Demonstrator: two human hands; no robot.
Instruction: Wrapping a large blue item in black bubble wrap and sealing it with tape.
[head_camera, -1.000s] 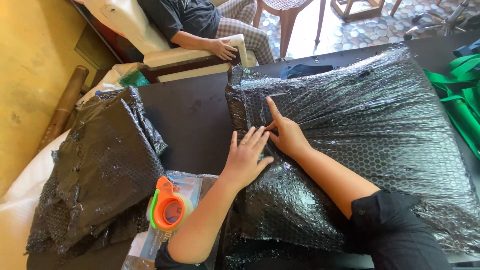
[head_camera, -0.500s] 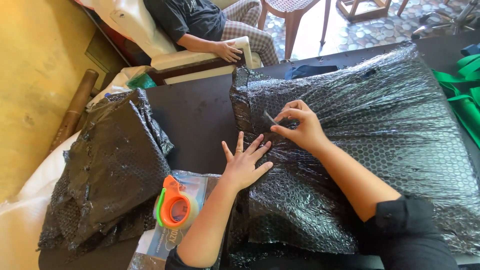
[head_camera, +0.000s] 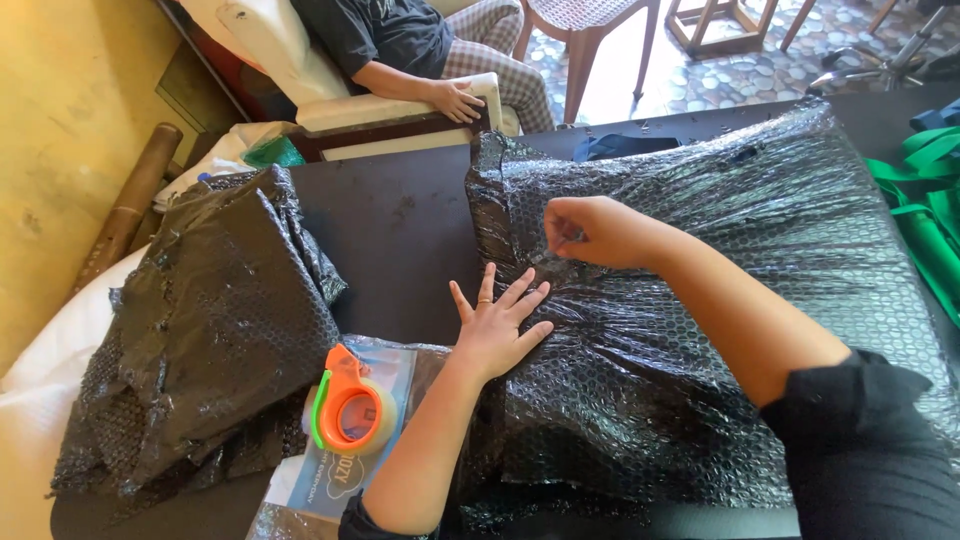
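The left hand (head_camera: 497, 330) is pressing flat, fingers spread and released, on the near left part of the black bubble-wrapped parcel (head_camera: 700, 330), which is lying across the right half of the dark table (head_camera: 400, 230). The right hand (head_camera: 590, 232) is hovering just beyond it, fingers pinched together on what looks like a thin strip of clear tape, though this is too small to tell for sure. Keeping the flat palm firm is probably holding the wrap taut, so the strip lands smooth. An orange tape dispenser (head_camera: 350, 412) is sitting near left, beside a loose heap of bubble wrap (head_camera: 210, 330).
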